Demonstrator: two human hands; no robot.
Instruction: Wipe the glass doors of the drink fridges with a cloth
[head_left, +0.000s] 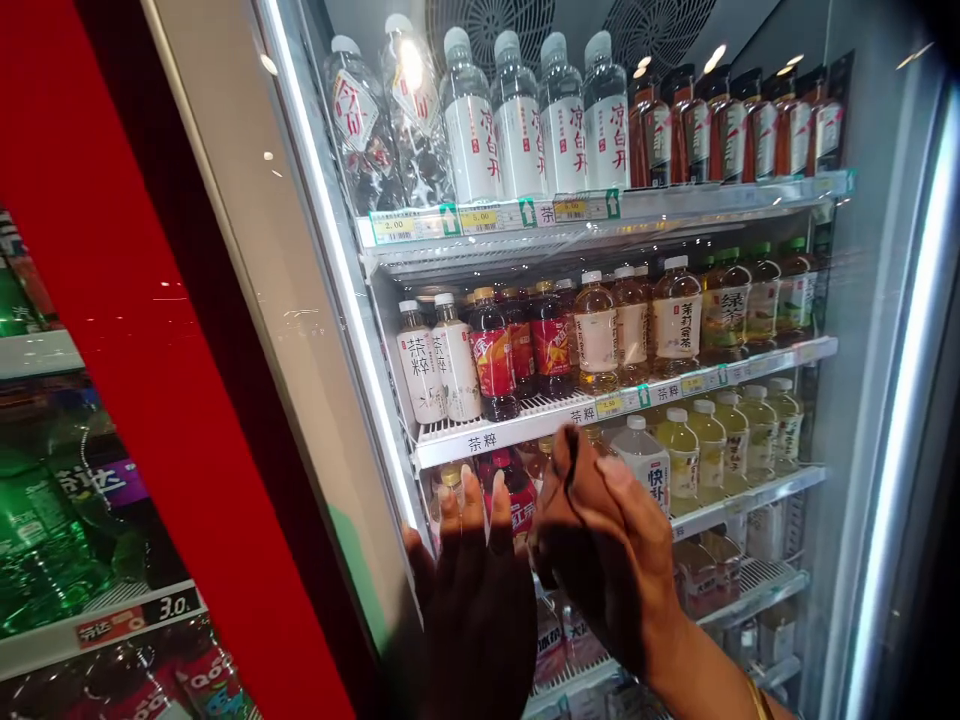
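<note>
My left hand (472, 590) is raised in front of the drinks fridge, mostly in dark shadow. Its fingers are stretched upward and slightly apart, with only the tips lit; nothing shows in it. I cannot tell whether it touches the glass. Close beside it, my right hand (649, 550) is closed round a brown, soft-looking folded thing (589, 480), whose exact kind I cannot make out. Behind both hands, bottles on the third shelf are partly hidden, among them a dark red-labelled bottle (517, 495) and a white-capped bottle (641, 450).
Clear water bottles (469, 130) and amber bottles (682, 130) line the top shelf. Tea bottles (596, 335) fill the second shelf (517, 430). A bright light strip (337, 240) edges the fridge's left side. Past a red panel (150, 300), green bottles (45, 530) stand at left.
</note>
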